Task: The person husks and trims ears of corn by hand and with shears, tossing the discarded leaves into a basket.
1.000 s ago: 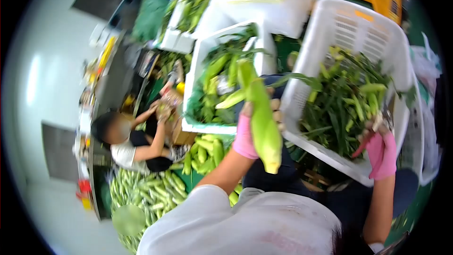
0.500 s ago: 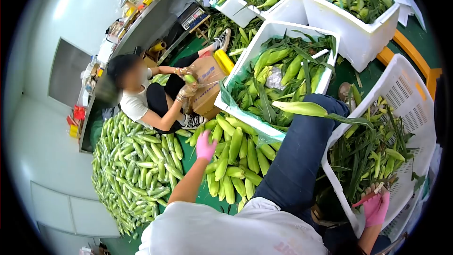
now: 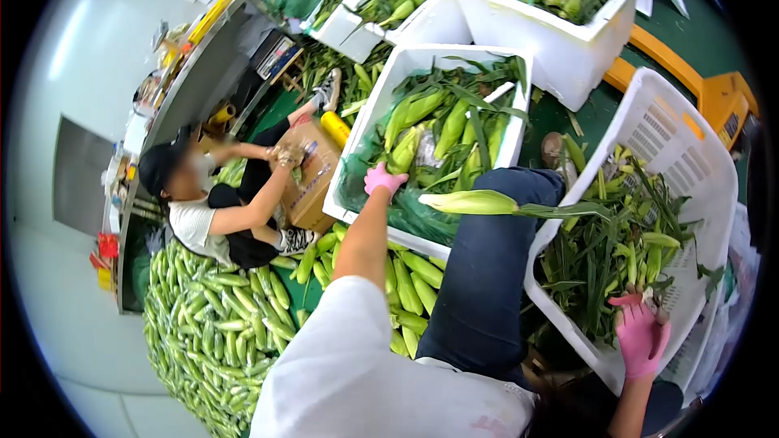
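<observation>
My left hand (image 3: 384, 179), in a pink glove, has its fingers around the lower end of a green ear of corn (image 3: 403, 151). That ear lies among other husked ears and leaves in a white foam box (image 3: 344, 216) lined with green netting. My right hand (image 3: 639, 341), also gloved in pink, is at the near side of a white plastic basket (image 3: 560, 320) of husks and leaves. Its fingers are curled by a small brownish thing that I cannot make out. A pale-green ear with long leaves (image 3: 471, 202) lies across my knee.
Peeled ears (image 3: 414, 276) lie on the floor below the foam box. A large heap of wrapped ears (image 3: 211, 332) spreads at left. A co-worker (image 3: 195, 223) sits by a cardboard box (image 3: 315, 195). More foam boxes (image 3: 535, 40) and a yellow pallet jack (image 3: 722, 101) stand behind.
My left hand has moved from above the floor pile up into the foam box, onto an ear. My right hand stays by the basket, turned somewhat. The whole view has shifted.
</observation>
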Action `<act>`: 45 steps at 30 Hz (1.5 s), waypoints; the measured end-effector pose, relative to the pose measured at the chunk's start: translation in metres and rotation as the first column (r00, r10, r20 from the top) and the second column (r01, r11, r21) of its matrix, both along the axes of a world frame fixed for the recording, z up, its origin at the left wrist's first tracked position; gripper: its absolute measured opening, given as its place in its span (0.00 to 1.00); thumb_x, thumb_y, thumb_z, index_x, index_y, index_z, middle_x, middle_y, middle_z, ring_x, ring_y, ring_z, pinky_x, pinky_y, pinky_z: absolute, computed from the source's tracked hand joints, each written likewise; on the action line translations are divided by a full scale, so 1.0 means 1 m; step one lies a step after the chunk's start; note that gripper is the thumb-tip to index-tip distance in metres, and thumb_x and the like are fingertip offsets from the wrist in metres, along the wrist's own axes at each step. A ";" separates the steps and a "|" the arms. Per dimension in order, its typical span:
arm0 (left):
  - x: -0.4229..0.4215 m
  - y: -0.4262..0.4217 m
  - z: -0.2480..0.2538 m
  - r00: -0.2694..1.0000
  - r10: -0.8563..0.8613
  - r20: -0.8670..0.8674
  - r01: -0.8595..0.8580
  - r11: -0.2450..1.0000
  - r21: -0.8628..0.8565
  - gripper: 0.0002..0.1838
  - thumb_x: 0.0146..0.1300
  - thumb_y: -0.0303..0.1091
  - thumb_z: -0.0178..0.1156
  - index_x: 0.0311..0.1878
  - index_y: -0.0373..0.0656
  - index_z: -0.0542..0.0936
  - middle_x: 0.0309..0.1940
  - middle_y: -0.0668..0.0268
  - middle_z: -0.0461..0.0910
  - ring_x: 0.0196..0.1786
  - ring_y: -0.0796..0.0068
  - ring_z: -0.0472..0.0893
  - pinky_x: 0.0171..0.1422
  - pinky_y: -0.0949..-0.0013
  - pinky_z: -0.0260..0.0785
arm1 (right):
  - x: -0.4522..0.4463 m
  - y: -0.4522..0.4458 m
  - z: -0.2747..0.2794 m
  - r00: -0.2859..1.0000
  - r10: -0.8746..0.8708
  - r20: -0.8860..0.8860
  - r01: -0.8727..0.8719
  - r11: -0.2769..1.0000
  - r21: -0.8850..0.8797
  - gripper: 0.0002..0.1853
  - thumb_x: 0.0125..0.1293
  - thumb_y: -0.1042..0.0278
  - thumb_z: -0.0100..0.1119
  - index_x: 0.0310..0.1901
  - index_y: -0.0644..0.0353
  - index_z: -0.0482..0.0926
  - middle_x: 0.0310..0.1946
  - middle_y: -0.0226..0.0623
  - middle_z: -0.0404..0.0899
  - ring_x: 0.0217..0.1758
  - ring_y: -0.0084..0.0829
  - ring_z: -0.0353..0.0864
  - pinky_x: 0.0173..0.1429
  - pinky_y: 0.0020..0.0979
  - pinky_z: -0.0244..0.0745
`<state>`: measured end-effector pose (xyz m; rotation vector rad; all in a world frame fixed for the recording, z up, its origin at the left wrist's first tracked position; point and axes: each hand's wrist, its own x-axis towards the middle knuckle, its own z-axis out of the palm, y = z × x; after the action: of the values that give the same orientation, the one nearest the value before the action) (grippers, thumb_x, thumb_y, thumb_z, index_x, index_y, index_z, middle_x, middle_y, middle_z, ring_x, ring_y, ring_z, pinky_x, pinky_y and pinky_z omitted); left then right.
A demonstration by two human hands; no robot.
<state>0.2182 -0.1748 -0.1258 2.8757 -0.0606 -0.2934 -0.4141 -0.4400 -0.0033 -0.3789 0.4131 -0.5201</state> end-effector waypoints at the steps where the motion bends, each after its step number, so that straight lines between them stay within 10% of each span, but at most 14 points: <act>1: 0.000 0.002 -0.005 0.997 -0.047 0.066 0.057 0.985 -0.160 0.48 0.49 0.57 0.77 0.73 0.50 0.72 0.68 0.53 0.73 0.70 0.52 0.74 0.73 0.54 0.69 | 0.002 0.001 0.002 0.999 0.015 0.049 -0.015 1.000 -0.011 0.35 0.72 0.50 0.50 0.74 0.66 0.65 0.75 0.44 0.67 0.73 0.38 0.67 0.69 0.38 0.66; 3: -0.011 -0.015 0.012 0.961 -0.212 0.178 0.273 0.611 -0.743 0.41 0.55 0.40 0.76 0.70 0.38 0.72 0.56 0.55 0.82 0.58 0.62 0.82 0.66 0.63 0.74 | -0.001 -0.004 -0.002 0.999 0.039 0.032 -0.040 0.998 0.053 0.36 0.68 0.56 0.52 0.75 0.65 0.64 0.74 0.44 0.68 0.70 0.40 0.71 0.66 0.39 0.70; 6: -0.065 -0.068 0.113 0.873 -0.398 0.281 0.434 0.373 -0.820 0.35 0.56 0.32 0.75 0.67 0.39 0.73 0.52 0.60 0.84 0.54 0.70 0.83 0.62 0.67 0.75 | 0.018 0.003 0.028 0.995 -0.043 -0.092 0.054 0.991 0.122 0.37 0.64 0.61 0.55 0.75 0.62 0.64 0.65 0.43 0.75 0.64 0.42 0.75 0.64 0.41 0.74; 13: -0.258 -0.204 0.274 0.414 -0.839 0.353 0.610 -0.032 -0.791 0.37 0.56 0.33 0.72 0.69 0.39 0.70 0.52 0.62 0.82 0.53 0.71 0.81 0.64 0.65 0.73 | -0.008 -0.001 0.037 0.943 -0.125 -0.307 -0.026 0.896 -0.444 0.37 0.60 0.69 0.61 0.73 0.60 0.65 0.56 0.39 0.77 0.66 0.38 0.76 0.70 0.42 0.71; 17: -0.346 -0.252 0.252 0.137 -0.974 0.179 0.747 -0.017 -0.664 0.38 0.53 0.39 0.74 0.67 0.40 0.72 0.50 0.54 0.82 0.53 0.61 0.83 0.61 0.64 0.74 | -0.022 0.003 0.067 0.759 -0.332 -0.560 -0.268 0.626 -0.733 0.42 0.61 0.58 0.72 0.73 0.66 0.64 0.57 0.41 0.74 0.60 0.32 0.75 0.69 0.33 0.69; 26: -0.431 -0.270 0.189 -0.037 -0.971 0.237 0.998 -0.048 -0.043 0.45 0.49 0.45 0.77 0.70 0.43 0.69 0.55 0.50 0.82 0.50 0.46 0.85 0.54 0.53 0.79 | -0.051 -0.034 0.038 0.605 -0.433 -0.668 -0.386 0.574 -0.722 0.47 0.51 0.55 0.76 0.70 0.70 0.66 0.58 0.58 0.75 0.60 0.49 0.78 0.67 0.38 0.74; 30: -0.413 -0.280 0.199 -0.139 -0.987 -0.080 0.967 -0.118 -0.224 0.43 0.52 0.38 0.76 0.72 0.41 0.69 0.56 0.54 0.82 0.50 0.56 0.87 0.56 0.62 0.79 | -0.048 -0.041 0.023 0.567 -0.520 -0.639 -0.424 0.482 -0.767 0.43 0.48 0.59 0.73 0.66 0.68 0.71 0.55 0.56 0.78 0.58 0.52 0.79 0.66 0.39 0.75; 33: -0.389 -0.287 0.198 -0.237 -0.915 -0.326 0.699 0.072 -0.712 0.47 0.53 0.37 0.77 0.75 0.40 0.65 0.60 0.61 0.80 0.57 0.69 0.81 0.65 0.64 0.74 | -0.041 -0.038 0.024 0.599 -0.468 -0.650 -0.403 0.526 -0.749 0.38 0.49 0.61 0.71 0.62 0.69 0.75 0.45 0.52 0.83 0.51 0.50 0.83 0.60 0.39 0.78; 36: -0.367 -0.298 0.187 -0.331 -0.843 -0.423 0.657 0.116 -0.745 0.46 0.53 0.32 0.75 0.75 0.36 0.64 0.58 0.64 0.79 0.58 0.74 0.76 0.67 0.67 0.70 | -0.027 -0.026 0.012 0.570 -0.489 -0.661 -0.419 0.519 -0.745 0.29 0.53 0.64 0.69 0.57 0.67 0.76 0.35 0.44 0.84 0.39 0.46 0.86 0.49 0.40 0.82; 39: -0.347 -0.294 0.168 -0.411 -0.736 -0.538 0.548 0.272 -0.791 0.46 0.53 0.33 0.75 0.75 0.35 0.65 0.57 0.63 0.78 0.58 0.71 0.76 0.66 0.66 0.71 | -0.017 -0.008 0.001 0.837 -0.133 -0.531 -0.148 0.879 -0.453 0.17 0.58 0.68 0.65 0.48 0.63 0.77 0.31 0.39 0.82 0.31 0.36 0.85 0.37 0.39 0.81; 41: -0.347 -0.295 0.165 -0.465 -0.658 -0.593 0.456 0.396 -0.797 0.46 0.53 0.34 0.76 0.74 0.34 0.65 0.57 0.62 0.78 0.57 0.69 0.77 0.65 0.66 0.71 | -0.016 -0.005 0.012 0.876 -0.263 -0.404 0.092 0.914 -0.395 0.08 0.61 0.71 0.63 0.40 0.61 0.76 0.26 0.35 0.79 0.25 0.28 0.81 0.29 0.33 0.77; 45: -0.378 -0.293 0.190 -0.353 -0.867 -0.352 0.815 -0.100 -0.571 0.44 0.51 0.43 0.76 0.70 0.39 0.70 0.51 0.56 0.83 0.51 0.58 0.84 0.59 0.61 0.76 | -0.053 -0.041 0.027 0.749 -0.423 -0.510 0.379 0.905 -0.194 0.13 0.61 0.69 0.65 0.45 0.63 0.76 0.30 0.38 0.80 0.26 0.31 0.82 0.30 0.35 0.80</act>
<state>-0.1600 -0.4674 0.0645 1.5451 -2.1507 -1.5375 -0.4674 -0.4814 0.0241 -0.5193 1.0485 -0.8570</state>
